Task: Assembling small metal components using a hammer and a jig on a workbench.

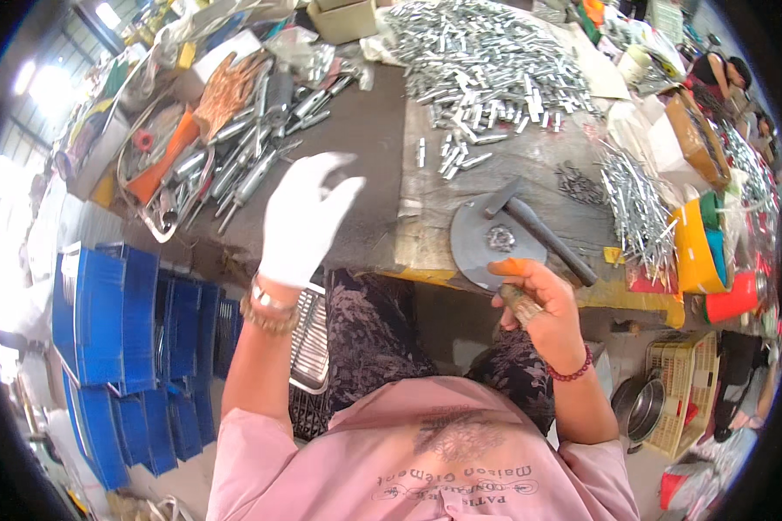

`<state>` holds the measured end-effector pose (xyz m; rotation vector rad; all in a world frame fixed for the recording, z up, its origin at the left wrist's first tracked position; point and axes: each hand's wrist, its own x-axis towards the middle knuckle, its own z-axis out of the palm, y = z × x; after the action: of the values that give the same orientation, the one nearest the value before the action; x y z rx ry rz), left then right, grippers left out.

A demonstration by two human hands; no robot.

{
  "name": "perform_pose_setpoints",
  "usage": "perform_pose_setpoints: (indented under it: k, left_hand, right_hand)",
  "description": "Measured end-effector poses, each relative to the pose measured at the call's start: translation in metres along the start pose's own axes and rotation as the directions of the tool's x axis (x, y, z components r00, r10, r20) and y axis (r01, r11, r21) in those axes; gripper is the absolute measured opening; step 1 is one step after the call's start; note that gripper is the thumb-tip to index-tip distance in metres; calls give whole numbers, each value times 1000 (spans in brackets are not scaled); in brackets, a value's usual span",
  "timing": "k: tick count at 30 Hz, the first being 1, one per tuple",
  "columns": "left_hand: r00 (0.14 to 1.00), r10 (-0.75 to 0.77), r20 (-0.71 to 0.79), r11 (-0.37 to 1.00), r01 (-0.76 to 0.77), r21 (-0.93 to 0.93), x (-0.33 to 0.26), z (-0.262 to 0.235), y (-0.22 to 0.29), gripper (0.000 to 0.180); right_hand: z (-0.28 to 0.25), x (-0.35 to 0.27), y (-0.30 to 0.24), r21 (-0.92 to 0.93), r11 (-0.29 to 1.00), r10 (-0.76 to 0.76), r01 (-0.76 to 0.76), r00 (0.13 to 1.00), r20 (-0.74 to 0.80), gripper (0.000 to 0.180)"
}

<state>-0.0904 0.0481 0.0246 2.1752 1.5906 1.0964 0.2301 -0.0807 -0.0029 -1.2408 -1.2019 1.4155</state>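
My left hand (308, 217), in a white glove, hovers over the dark left part of the workbench, fingers curved and apart from the thumb, with nothing visible between them. My right hand (552, 317) is at the bench's front edge with its fingers curled in. An orange cover (517, 267) sits on one fingertip, and a brownish wrapped shape shows among the fingers; whether they hold anything I cannot make out. Beside that hand lies a round grey plate (473, 247) with a small cluster of metal parts (500, 238) on it. A hammer (552, 241) lies across the plate's right side.
A large heap of small metal pins (495, 65) covers the far bench. Longer metal tools (252, 165) and orange gloves (226, 95) lie at left. Thin rods (639, 204) and a yellow container (700, 243) stand right. Blue bins (117, 321) are stacked lower left.
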Motion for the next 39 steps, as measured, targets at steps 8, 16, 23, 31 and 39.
perform_pose_setpoints:
  k: [8, 16, 23, 31, 39]
  left_hand:
    - [967, 35, 252, 968, -96, 234, 90, 98, -24, 51]
    - [967, -45, 250, 991, 74, -111, 63, 85, 7, 47]
    - [934, 101, 343, 974, -24, -224, 0, 44, 81, 41]
    - [864, 337, 374, 941, -320, -107, -20, 55, 81, 31]
    - [873, 363, 326, 931, -323, -172, -28, 64, 77, 21]
  right_hand:
    - [0, -1, -2, 84, 996, -49, 43, 997, 62, 35]
    - [-84, -13, -25, -882, 467, -682, 61, 659, -316, 25]
    - [-143, 7, -39, -999, -2, -653, -45, 757, -33, 31]
    - [-159, 44, -48, -911, -409, -427, 60, 869, 249, 16]
    - [-118, 28, -42, -961, -62, -531, 268, 807, 259, 24]
